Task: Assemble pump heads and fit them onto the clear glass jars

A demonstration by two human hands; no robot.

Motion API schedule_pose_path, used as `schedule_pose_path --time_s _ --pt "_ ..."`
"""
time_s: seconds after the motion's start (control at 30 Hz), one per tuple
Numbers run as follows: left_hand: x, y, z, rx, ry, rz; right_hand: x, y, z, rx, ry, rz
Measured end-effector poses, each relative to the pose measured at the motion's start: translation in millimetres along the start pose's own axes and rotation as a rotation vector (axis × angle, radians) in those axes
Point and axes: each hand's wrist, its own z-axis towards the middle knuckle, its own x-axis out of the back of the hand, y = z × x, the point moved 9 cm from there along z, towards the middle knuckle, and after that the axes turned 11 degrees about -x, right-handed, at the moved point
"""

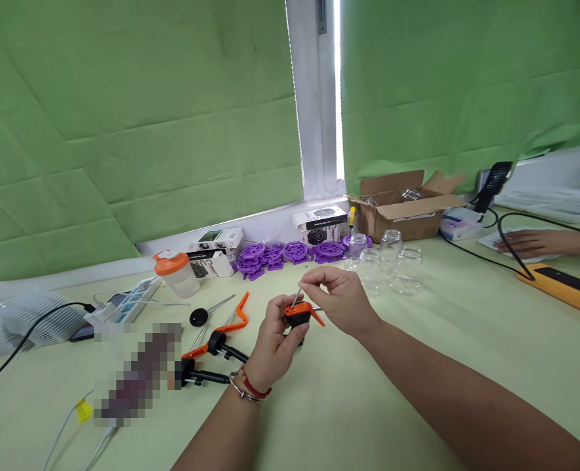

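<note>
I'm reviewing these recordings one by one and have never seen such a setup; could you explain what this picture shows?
There is no machine here: two bare hands work, seen by a camera worn on the person's head, looking forward and down. This is the only view.

The left hand holds a small orange-and-black plastic part. The right hand pinches a thin metal rod at it.

On the pale green table lie purple plastic wheel-like pieces, clear jars and an open brown cardboard box. At far right rests another person's hand.
</note>
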Motion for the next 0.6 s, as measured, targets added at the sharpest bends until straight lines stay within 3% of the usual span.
schedule_pose_path --time_s 0.2,0.43,0.6 --pt "-5.1 -5 -3 0.062 -0.044 -0.047 1 -6 0 0.033 -0.032 -0.134" --pt "-6.5 -4 0 0.127 -0.02 -0.188 -2 22 8 -0.221 -0.075 -0.042" --pt "-6.9 -3 1 0.179 -0.018 -0.245 -19 30 2 -0.231 -0.261 -0.145"
